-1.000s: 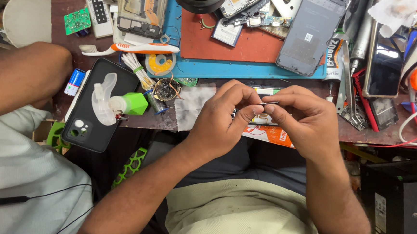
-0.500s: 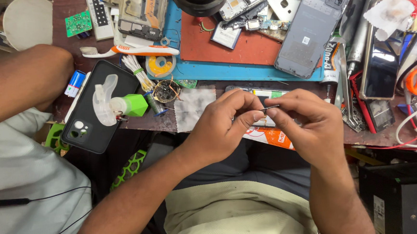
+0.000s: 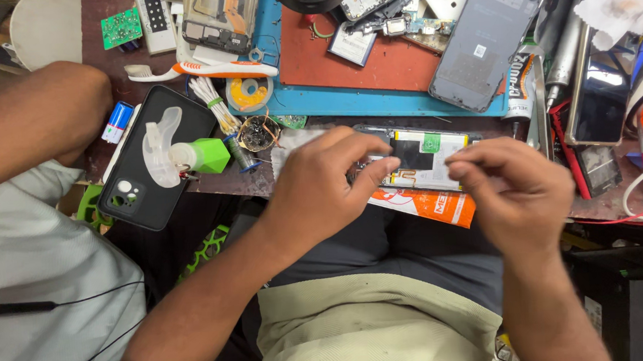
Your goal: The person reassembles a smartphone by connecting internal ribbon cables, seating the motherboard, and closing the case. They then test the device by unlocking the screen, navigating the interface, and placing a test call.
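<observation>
An opened phone (image 3: 423, 156) with its battery showing lies at the bench's front edge, on an orange packet (image 3: 442, 206). My left hand (image 3: 325, 184) rests on the phone's left end, thumb and fingers closed around that end. My right hand (image 3: 519, 191) hovers over the phone's right end, its fingertips pinched together and blurred. Whether anything small sits between them cannot be seen.
A black phone (image 3: 139, 177) lies face down at the left with a white bottle with a green cap (image 3: 190, 155) on it. Behind are a blue mat (image 3: 317, 103), a red pad (image 3: 374, 62), a grey back cover (image 3: 487, 33), a toothbrush (image 3: 203, 69) and several parts. Another person's arm (image 3: 28, 124) reaches in from the left.
My hands, pinched together over the phone before, have drawn apart. The right hand moved right and the left hand settled onto the phone's left end.
</observation>
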